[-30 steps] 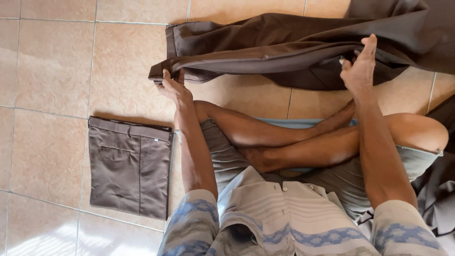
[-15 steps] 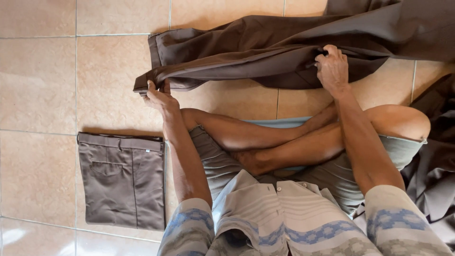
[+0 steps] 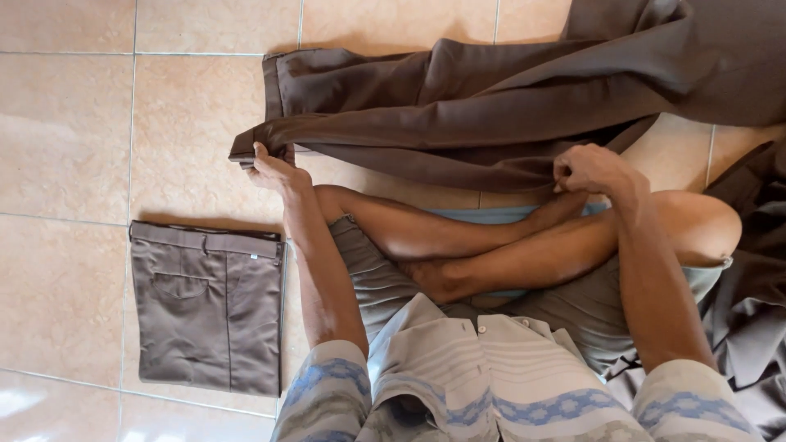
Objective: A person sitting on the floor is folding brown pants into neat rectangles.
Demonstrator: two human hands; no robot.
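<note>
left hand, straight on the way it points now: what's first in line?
The left hand already grips the near end of the brown trousers; straight on it would likely meet their far fold, then the floor tiles.

Folded trousers [image 3: 209,307] left of legs [image 3: 491,245], on floor [image 3: 74,164]

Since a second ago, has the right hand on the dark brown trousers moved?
Yes. The right hand came nearer along the brown trousers, toward the crossed legs.
</note>
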